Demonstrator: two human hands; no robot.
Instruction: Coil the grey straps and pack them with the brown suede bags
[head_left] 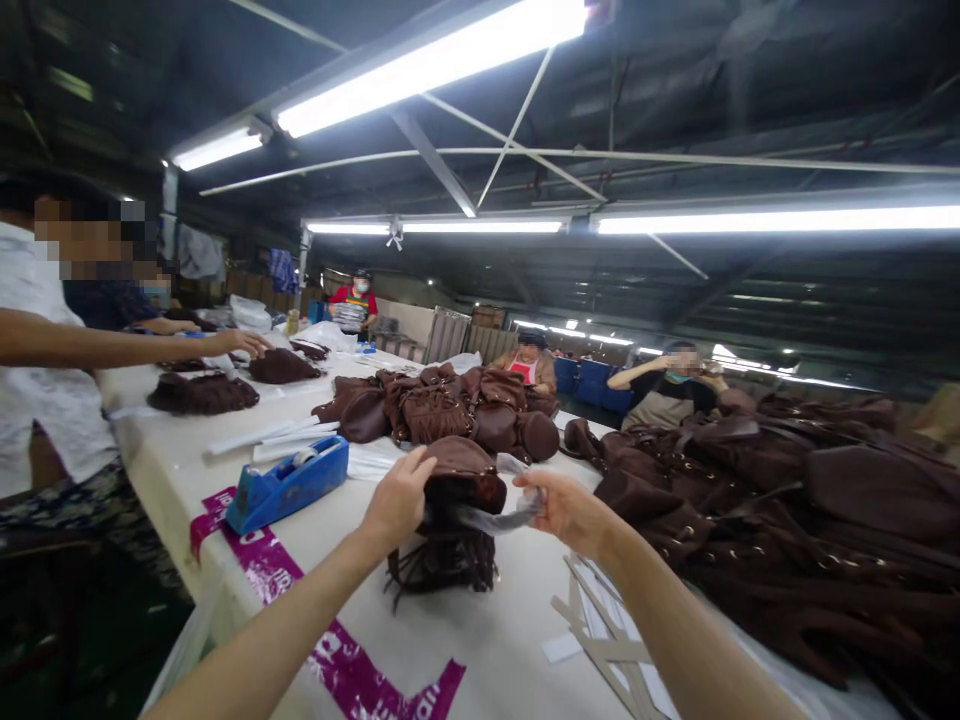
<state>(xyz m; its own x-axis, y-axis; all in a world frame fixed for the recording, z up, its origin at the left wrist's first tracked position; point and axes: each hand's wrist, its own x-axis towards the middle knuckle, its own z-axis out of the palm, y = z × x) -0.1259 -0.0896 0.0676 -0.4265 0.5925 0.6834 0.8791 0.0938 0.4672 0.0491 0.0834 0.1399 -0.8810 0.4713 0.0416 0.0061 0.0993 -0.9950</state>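
Note:
A dark brown fringed bag (457,460) is held up over the white table (517,610) in front of me. My left hand (397,500) grips the bag's upper left edge between thumb and fingers. To the right of it, my right hand (559,508) pinches a greyish translucent plastic strip (499,520) that runs across the bag's front. Dark fringe (450,562) hangs beneath the strip. Whether the strip passes behind the bag is hidden.
A blue tape dispenser (289,485) stands left, near purple printed tape (262,560) on the table. Brown bags are piled behind (435,405) and at right (750,500). Card strips (607,640) lie beside my right forearm. A co-worker's hand (240,342) reaches in from the left.

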